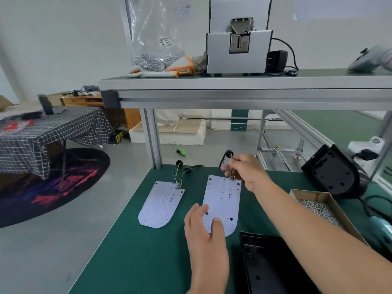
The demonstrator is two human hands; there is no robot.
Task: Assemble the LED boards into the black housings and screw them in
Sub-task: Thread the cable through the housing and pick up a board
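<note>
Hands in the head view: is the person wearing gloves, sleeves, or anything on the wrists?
No. The left hand and right hand are ungloved, no rings visible. The right forearm shows no sleeve, watch or band up to the frame edge.

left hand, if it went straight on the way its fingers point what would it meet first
The white rounded LED board that the left hand touches; beyond, probably the right hand pinching its wires.

A table under a black checked cloth (53, 128) stands over a round dark rug (53, 187). A wooden cabinet (84, 101) sits behind it. Orange-trimmed gloves (169, 70) lie on the upper shelf (233, 83).
</note>
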